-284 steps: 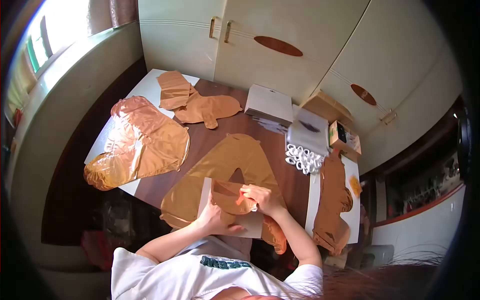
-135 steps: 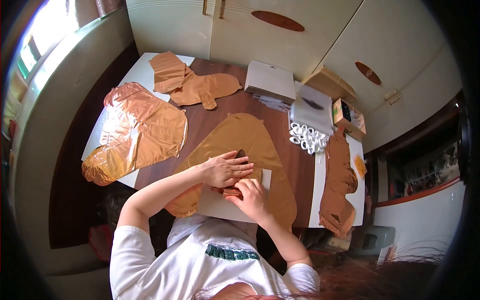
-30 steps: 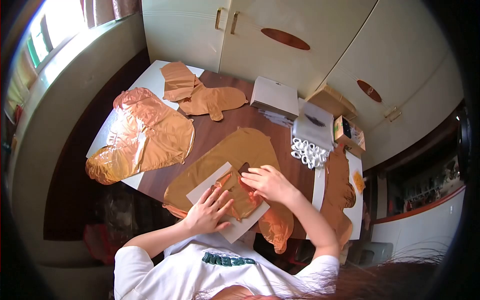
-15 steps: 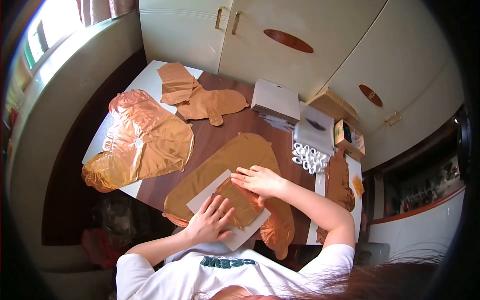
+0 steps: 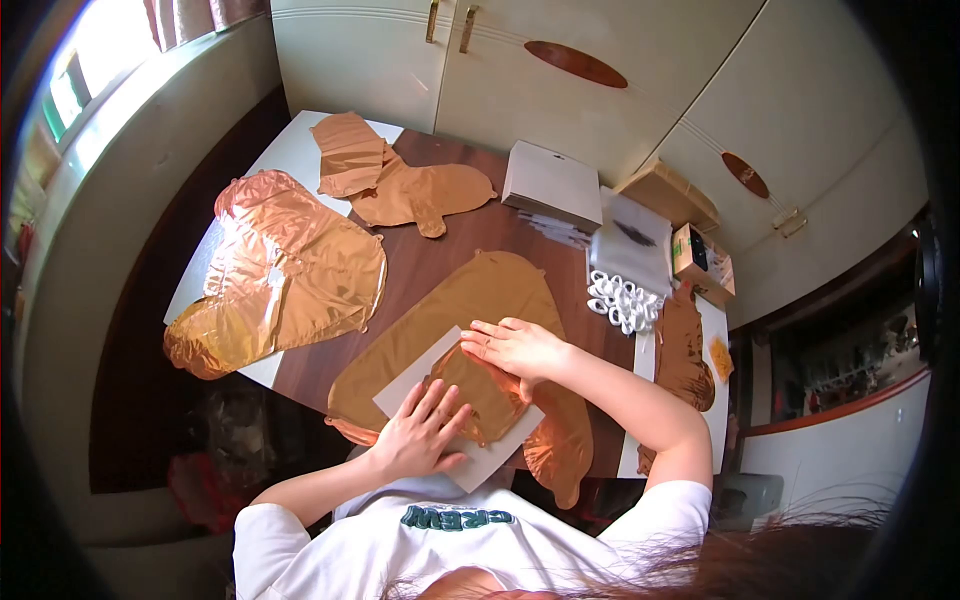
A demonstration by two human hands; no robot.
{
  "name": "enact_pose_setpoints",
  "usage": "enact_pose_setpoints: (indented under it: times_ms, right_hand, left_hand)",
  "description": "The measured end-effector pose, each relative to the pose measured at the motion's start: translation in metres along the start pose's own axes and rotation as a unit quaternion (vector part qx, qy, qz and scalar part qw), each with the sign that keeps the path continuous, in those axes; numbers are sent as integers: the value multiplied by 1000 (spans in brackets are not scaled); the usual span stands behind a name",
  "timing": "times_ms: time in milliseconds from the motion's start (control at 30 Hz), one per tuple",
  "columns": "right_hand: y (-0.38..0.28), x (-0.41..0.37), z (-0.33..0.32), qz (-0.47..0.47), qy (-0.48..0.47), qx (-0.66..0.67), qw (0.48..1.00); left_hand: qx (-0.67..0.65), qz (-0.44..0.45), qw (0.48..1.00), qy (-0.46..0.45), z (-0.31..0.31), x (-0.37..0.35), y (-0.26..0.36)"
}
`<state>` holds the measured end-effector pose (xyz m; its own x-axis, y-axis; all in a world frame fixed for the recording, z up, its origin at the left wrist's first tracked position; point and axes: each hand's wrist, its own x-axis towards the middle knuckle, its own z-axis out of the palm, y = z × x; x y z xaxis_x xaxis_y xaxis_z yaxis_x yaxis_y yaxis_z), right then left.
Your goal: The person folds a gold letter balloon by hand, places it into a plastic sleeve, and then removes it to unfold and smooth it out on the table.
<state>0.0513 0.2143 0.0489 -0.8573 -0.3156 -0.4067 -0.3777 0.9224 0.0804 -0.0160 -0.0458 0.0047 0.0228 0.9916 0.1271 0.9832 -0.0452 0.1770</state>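
A large copper-coloured foil balloon point(image 5: 490, 285) lies flat and uninflated at the front of the table. On top of it rests a white card point(image 5: 492, 456), set at a slant, with a folded part of the foil point(image 5: 484, 402) lying over its middle. My left hand point(image 5: 422, 432) is spread flat over the card's near left side, touching the foil's edge. Fingers stretched out, my right hand point(image 5: 515, 350) presses on the folded foil near the card's upper right edge. Neither hand grips anything. The foil beneath both palms is hidden.
A crinkled foil balloon point(image 5: 300, 265) lies at the left, and more folded foil point(image 5: 425, 195) at the back. White boxes point(image 5: 552, 185), white ring-shaped pieces point(image 5: 622, 302), a small open box point(image 5: 703, 262) and brown foil point(image 5: 685, 350) line the right side.
My left hand has turned slightly and lies a little lower on the card's edge. My right hand stays nearly in place on the foil. The view has shifted slightly.
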Motion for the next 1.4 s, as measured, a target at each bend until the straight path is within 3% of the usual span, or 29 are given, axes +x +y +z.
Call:
enact_pose_setpoints:
  times_ms: [167,367,467,667,800,1000,1200,1300,1367,1400]
  right_hand:
    - [0,2,7,4,1,-5,1000]
    - [0,-2,-5,-1,-15,-2,1000]
    - [3,-4,-9,-7,-16,34,999]
    - [6,-4,-2,-8,-1,62,998]
    - [6,-5,-2,-4,-4,61,998]
    - [2,-5,-5,10,-27,62,998]
    - [-1,-5,-1,31,-21,49,998]
    - [-3,-4,-3,38,-37,46,998]
    - [-5,-3,-4,40,-50,45,997]
    - [-5,-3,-5,43,-56,42,997]
  left_hand:
    - [26,-4,1000,-16,-4,0,3]
    - [30,109,992,-58,-17,-15,-4]
    - [123,149,981,7,-6,-21,-9]
    - [48,142,988,37,-26,-26,-13]
    - [63,105,989,84,-40,-50,-36]
    - [162,-73,983,44,-64,-101,-93]
    - [184,-166,968,39,-61,-112,-119]
    - [200,-129,964,114,-62,-76,-93]
    - [-54,-123,987,93,-63,-29,-44]
    - [-47,-36,994,86,-49,-15,-26]
